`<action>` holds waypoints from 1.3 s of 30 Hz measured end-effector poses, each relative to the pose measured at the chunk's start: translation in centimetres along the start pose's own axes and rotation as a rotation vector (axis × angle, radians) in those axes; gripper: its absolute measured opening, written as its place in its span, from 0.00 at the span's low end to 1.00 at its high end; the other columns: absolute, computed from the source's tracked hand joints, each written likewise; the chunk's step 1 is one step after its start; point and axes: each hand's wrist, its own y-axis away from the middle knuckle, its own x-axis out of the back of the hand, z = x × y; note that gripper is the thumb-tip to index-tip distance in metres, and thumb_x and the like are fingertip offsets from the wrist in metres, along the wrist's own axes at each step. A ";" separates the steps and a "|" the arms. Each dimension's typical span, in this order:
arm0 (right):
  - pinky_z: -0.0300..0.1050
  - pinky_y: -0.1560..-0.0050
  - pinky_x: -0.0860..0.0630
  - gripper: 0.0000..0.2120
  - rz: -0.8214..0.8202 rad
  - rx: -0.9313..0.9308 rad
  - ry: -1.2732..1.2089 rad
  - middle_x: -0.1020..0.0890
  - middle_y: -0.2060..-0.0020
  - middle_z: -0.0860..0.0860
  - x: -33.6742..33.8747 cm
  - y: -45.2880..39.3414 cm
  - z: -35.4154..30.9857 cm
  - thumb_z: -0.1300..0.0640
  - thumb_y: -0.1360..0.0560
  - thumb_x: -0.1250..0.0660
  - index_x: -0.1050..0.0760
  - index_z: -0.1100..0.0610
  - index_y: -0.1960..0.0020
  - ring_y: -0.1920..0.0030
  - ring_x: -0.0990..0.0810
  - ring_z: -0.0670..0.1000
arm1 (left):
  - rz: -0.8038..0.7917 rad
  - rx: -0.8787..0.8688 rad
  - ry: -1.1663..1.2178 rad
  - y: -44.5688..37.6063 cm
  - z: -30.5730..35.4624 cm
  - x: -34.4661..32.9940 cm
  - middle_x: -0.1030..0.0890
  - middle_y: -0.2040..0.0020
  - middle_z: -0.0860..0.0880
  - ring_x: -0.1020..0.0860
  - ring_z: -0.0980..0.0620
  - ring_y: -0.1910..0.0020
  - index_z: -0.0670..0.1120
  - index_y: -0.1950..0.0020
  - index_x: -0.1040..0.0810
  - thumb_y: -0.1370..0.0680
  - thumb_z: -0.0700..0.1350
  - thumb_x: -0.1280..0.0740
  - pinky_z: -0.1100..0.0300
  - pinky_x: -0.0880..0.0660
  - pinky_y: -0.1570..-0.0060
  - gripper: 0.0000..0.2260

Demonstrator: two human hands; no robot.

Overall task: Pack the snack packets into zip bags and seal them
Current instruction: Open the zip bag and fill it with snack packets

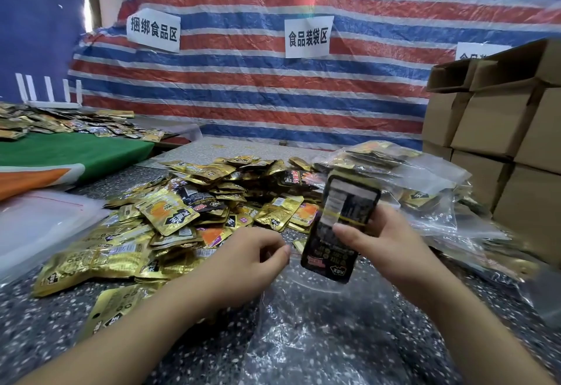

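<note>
My right hand grips a bundle of black snack packets bound with a yellow rubber band, held upright over the mouth of a clear zip bag. The bag lies flat on the speckled table in front of me. My left hand pinches the bag's red-lined opening edge just left of the bundle. A large heap of loose gold snack packets spreads across the table to the left and behind my hands.
Filled zip bags pile up at the right, with stacked cardboard boxes behind them. A stack of empty zip bags lies at the left. More packets cover a green-clothed table. A striped tarp hangs behind.
</note>
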 end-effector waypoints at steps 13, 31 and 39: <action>0.47 0.47 0.22 0.08 -0.239 0.011 0.348 0.15 0.50 0.39 0.5 0.3 0.2 0.50 0.21 0.33 0.21 0.37 0.45 0.50 0.17 0.41 | 0.025 0.092 0.173 0.0 0.7 1.1 0.19 0.62 0.50 0.22 0.53 0.65 0.51 0.58 0.20 0.20 0.55 0.37 0.61 0.26 0.63 0.12; 0.61 0.44 0.21 0.07 -0.423 -0.070 0.325 0.15 0.50 0.52 0.0 1.0 -0.7 0.50 0.21 0.31 0.21 0.46 0.43 0.49 0.16 0.55 | 0.215 0.027 0.330 0.1 1.3 1.1 0.16 0.63 0.51 0.19 0.53 0.64 0.50 0.57 0.16 0.23 0.42 0.30 0.61 0.21 0.62 0.06; 0.50 0.63 0.26 0.11 -0.447 0.007 0.512 0.16 0.61 0.55 -1.1 1.1 -0.8 0.45 0.25 0.30 0.21 0.51 0.50 0.64 0.20 0.49 | 0.241 -0.016 0.309 0.2 2.0 0.7 0.16 0.63 0.55 0.19 0.58 0.64 0.50 0.57 0.15 0.24 0.42 0.28 0.66 0.23 0.63 0.05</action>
